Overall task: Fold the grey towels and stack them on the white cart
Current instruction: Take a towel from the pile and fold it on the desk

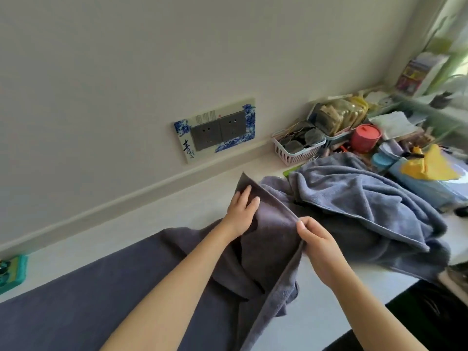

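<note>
Towel in hand: dark grey towel point(266, 239) is hanging lifted over the white table point(131, 224), its lower part trailing down.
Left hand point(241, 211): its grip is pinching the towel's upper corner.
Right hand point(316, 243): its grip is pinching the towel's hem.
Pile: blue-grey towel point(354, 206) is lying crumpled just behind, beside a pink basket point(296, 150).

Your left hand point(241, 207) and right hand point(316, 243) are bare, forearms too, with no sleeves, rings or watch showing.
</note>
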{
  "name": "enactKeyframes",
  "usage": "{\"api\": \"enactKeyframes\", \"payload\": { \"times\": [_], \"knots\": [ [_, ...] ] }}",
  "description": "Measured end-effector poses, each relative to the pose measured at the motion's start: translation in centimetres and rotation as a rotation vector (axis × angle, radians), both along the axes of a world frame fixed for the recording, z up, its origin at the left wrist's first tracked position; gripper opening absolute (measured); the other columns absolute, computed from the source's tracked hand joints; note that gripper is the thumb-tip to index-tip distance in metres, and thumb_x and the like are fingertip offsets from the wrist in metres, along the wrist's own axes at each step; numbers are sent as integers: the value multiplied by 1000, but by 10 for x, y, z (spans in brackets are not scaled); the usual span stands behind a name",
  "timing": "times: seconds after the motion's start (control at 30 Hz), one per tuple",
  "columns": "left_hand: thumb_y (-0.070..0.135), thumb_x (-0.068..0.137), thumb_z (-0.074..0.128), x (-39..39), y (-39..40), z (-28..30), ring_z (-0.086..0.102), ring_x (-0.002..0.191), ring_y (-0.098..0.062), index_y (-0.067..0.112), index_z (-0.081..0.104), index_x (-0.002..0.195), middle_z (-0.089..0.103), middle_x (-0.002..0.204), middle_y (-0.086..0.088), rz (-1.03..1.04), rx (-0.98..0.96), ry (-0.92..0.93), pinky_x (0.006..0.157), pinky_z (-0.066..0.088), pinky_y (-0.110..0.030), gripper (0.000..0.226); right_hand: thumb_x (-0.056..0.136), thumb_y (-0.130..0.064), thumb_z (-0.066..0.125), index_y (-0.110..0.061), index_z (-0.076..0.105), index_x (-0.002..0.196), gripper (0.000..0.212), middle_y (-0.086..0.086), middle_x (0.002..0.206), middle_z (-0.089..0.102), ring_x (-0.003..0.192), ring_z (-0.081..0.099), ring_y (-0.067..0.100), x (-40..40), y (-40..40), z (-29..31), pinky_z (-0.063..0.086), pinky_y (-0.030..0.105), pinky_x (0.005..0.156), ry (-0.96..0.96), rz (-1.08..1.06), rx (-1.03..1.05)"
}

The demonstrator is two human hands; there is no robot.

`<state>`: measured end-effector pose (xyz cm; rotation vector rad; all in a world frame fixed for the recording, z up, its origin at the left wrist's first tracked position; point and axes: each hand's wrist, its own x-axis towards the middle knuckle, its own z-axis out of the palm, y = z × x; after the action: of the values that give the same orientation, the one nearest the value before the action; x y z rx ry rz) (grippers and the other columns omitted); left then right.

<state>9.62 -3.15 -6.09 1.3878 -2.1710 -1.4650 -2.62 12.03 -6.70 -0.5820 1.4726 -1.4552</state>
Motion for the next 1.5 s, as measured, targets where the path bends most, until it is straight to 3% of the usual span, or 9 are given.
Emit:
{"api": "enactKeyframes", "payload": {
  "times": [0.13,0.33,0.5,0.7,0.83,0.97,1.07,1.17,1.5],
  "knots": [
    [44,99,35,-40,7,-17,10,145,-28,21,6,152,5,159,-11,66,14,-126,115,16,-41,64,97,-20,46,-14,53,70,28,2,69,46,70,42,17,-19,42,-25,35,32,65,42,-388,213],
    [44,92,51,-67,19,-37,45,126,-32,6,37,141,46,139,-16,235,148,-73,101,38,-38,63,92,-23,49,-15,58,85,14,2,82,62,80,60,22,-33,61,-45,54,46,79,252,-304,498],
    [34,87,64,-74,24,-25,57,90,-18,15,57,86,63,87,0,280,63,168,76,43,-25,20,92,-23,54,-20,61,109,19,-3,97,65,93,60,16,-45,46,-30,46,29,84,433,-269,437],
    [37,96,48,-74,34,21,59,107,-4,23,59,111,65,111,6,-145,211,340,100,44,-27,23,94,-34,48,-24,44,135,42,-9,137,45,131,37,3,-66,13,14,25,17,110,635,-131,-36],
    [46,96,42,-78,38,44,55,115,-5,35,59,112,64,116,8,-392,192,275,104,41,-30,26,76,-63,49,-29,49,130,64,-8,112,62,103,57,3,-84,-6,60,45,21,96,376,110,51],
    [53,95,40,-84,29,62,54,114,-7,19,60,116,64,115,4,-396,52,261,103,41,-29,45,67,-71,54,3,61,85,76,11,71,59,69,53,17,-107,-5,85,44,38,66,611,277,157],
    [49,94,46,-93,18,78,54,82,-10,13,60,90,59,85,-2,-521,29,247,76,42,-30,39,83,-49,56,-3,63,79,47,22,73,62,68,56,18,-116,1,101,46,37,64,601,206,40],
    [53,88,54,-101,0,96,49,76,-15,-2,58,84,52,79,-6,-686,48,129,74,39,-31,55,91,-31,57,-22,70,76,21,-4,70,69,68,61,5,-123,10,111,49,29,68,614,65,0],
    [23,94,55,-128,-63,142,56,71,8,24,66,61,69,70,11,-803,115,-224,66,43,-12,35,70,-55,68,-18,71,79,38,3,68,68,63,61,17,-173,73,128,50,20,51,298,-381,-46]
  ]
}}
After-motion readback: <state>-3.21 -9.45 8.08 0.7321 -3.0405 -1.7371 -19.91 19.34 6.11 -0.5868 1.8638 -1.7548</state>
